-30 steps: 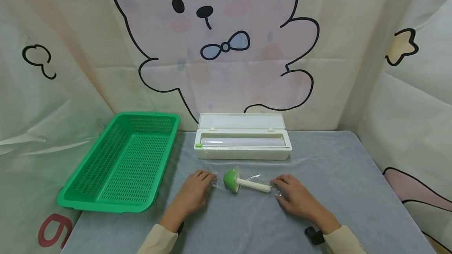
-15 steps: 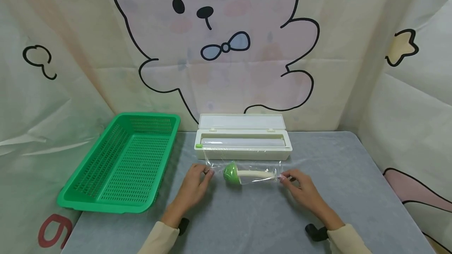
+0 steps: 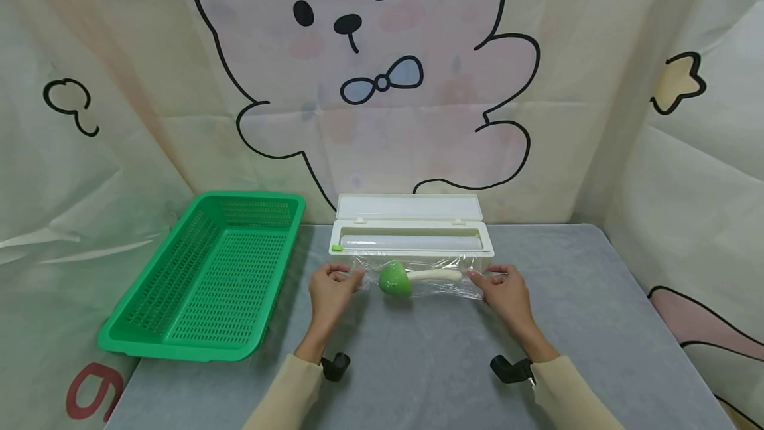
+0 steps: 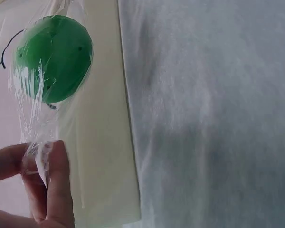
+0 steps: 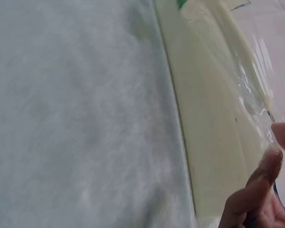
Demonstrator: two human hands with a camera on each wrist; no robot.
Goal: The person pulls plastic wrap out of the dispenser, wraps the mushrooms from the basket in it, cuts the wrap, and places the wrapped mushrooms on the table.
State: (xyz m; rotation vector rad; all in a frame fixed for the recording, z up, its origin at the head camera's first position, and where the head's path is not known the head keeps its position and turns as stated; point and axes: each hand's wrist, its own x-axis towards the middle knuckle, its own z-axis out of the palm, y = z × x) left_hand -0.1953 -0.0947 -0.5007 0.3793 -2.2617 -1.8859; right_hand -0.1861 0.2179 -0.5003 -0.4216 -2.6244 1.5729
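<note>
The table (image 3: 418, 363) carries everything. Over its left edge sits a green basket (image 3: 179, 350), its near-left corner reaching past that edge, probably to leave the middle free for the hands. A white box (image 3: 487, 244) stands midway along the table's far edge, lid (image 3: 408, 206) raised, presumably so the roll (image 3: 412, 242) inside can be reached.

The left hand (image 3: 329, 294) and right hand (image 3: 506, 294) are well apart, each with thumb and fingertips closed on one end of a clear film (image 3: 442, 289). Gripping both ends likely keeps it stretched. Between them, just before the box's front wall, the wrapped mushroom-shaped piece (image 3: 420, 275) lies sideways, green cap (image 3: 394, 279) towards the left hand; it appears lifted off the table. Whether the film touches the box, I cannot tell.
</note>
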